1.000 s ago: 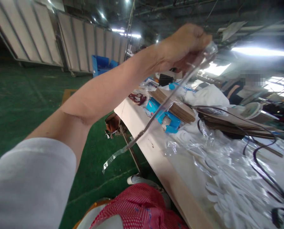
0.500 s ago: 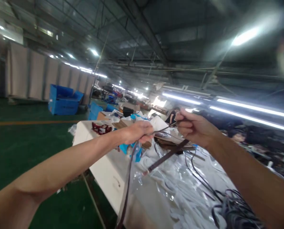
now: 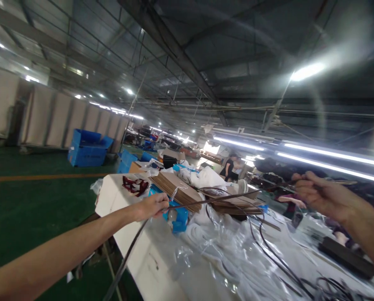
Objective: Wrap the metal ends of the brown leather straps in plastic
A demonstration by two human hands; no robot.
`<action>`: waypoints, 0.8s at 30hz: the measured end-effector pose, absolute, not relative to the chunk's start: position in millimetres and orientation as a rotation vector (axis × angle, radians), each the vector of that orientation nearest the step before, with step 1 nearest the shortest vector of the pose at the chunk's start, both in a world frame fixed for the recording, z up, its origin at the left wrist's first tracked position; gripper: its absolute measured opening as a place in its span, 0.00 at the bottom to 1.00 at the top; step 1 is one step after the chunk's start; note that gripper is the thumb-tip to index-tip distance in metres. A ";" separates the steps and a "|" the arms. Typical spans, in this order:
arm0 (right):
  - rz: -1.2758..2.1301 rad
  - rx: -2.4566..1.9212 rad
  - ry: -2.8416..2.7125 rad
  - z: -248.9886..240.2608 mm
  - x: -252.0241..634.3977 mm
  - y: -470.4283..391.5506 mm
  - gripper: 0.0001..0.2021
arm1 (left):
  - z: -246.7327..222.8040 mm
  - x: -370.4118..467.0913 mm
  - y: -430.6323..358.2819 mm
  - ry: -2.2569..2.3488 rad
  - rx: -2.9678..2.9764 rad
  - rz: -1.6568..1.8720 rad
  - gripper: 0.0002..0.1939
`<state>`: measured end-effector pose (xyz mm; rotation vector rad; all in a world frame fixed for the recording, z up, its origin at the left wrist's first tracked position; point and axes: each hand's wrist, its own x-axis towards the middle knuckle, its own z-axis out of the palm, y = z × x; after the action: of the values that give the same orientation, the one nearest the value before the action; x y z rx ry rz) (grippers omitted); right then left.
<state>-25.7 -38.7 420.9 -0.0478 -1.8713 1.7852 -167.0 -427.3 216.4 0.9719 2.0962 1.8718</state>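
Note:
A long, thin dark strap (image 3: 218,200) is stretched across the table between my hands. My left hand (image 3: 154,205) is closed around it, and its loose length hangs below toward the floor. Well to the right, my right hand (image 3: 320,192) is raised, its fingers pinched on the other end of the strap. Below the strap lie clear plastic bags (image 3: 218,255) and stacked flat cardboard pieces (image 3: 171,190). More dark straps (image 3: 331,286) lie in a tangle at the lower right.
The white table (image 3: 137,242) also bears a dark red strappy bundle (image 3: 135,186), blue wrapping (image 3: 179,219) and a dark block (image 3: 347,257). A blue bin (image 3: 88,150) stands on the green floor at left. Other people (image 3: 229,167) are beyond the table and at right.
My hands have moved much farther apart, left hand leftward and right hand rightward. The strap between them is now drawn out long, and the view has shifted slightly.

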 end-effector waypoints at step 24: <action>1.848 0.460 -2.276 419.8 -27.2 -112.8 0.17 | 272.7 -139.1 -308.4 1.437 1.233 1.936 0.24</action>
<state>-27.2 -112.8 419.8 0.4602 -2.2760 1.8485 -139.1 -308.4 272.7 1.2332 1.4367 1.9361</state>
